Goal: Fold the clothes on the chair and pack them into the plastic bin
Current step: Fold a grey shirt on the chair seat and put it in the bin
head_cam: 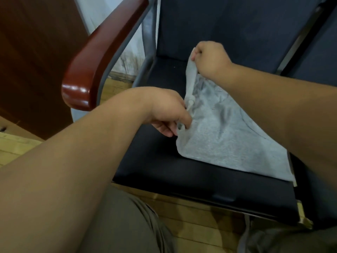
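A light grey garment (229, 141) lies spread on the right half of the dark seat of a chair (160, 168). My left hand (167, 112) pinches the garment's near left edge, with its fingers curled into the fabric. My right hand (209, 57) grips the far edge of the same garment and lifts it off the seat near the backrest. The cloth hangs in a fold between the two hands. The plastic bin is not in view.
The chair has a glossy red-brown wooden armrest (94, 57) on the left and a dark padded backrest (228, 24). A wooden floor (191, 221) shows below the seat. A dark wooden panel (32, 52) stands at the left. My knees fill the bottom.
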Motion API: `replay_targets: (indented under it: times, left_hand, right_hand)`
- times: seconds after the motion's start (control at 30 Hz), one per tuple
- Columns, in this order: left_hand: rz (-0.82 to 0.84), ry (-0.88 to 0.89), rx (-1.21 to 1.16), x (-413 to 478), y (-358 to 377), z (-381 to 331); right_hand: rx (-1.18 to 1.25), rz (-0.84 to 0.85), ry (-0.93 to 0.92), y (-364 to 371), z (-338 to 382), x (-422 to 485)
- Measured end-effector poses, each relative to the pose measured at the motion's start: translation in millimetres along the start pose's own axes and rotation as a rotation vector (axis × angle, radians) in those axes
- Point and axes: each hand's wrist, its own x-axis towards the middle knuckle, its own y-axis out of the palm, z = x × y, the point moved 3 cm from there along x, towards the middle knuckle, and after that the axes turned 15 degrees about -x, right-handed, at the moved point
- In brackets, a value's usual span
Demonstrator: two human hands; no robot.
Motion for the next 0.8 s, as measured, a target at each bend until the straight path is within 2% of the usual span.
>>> replay_targets:
  times: [0.13, 0.27, 0.4, 0.53, 0.67, 0.8]
  left_hand:
    - [0.045, 0.024, 0.065, 11.5, 39.5, -22.2]
    - [0.060, -0.060, 0.144, 35.3, 78.9, -36.3]
    - [0.102, -0.221, 0.239, 58.1, 111.3, -32.0]
    - [0.086, -0.268, 0.432, 67.9, 121.4, -36.8]
    - [0.096, -0.193, 0.633, 56.3, 135.1, -57.4]
    - [0.106, 0.075, 0.705, 52.7, 166.8, -78.7]
  right_hand:
    - [0.087, 0.030, 0.099, -12.4, -44.8, -10.3]
    - [0.089, 0.143, 0.159, -11.6, -75.0, -23.8]
    - [0.082, 0.332, 0.087, -8.0, -90.5, -41.2]
    - [0.020, 0.350, 0.063, -19.5, -117.2, -53.9]
    - [-0.021, 0.357, 0.068, -44.9, -154.1, -62.5]
    - [0.017, 0.320, 0.190, -51.4, -204.8, -69.8]
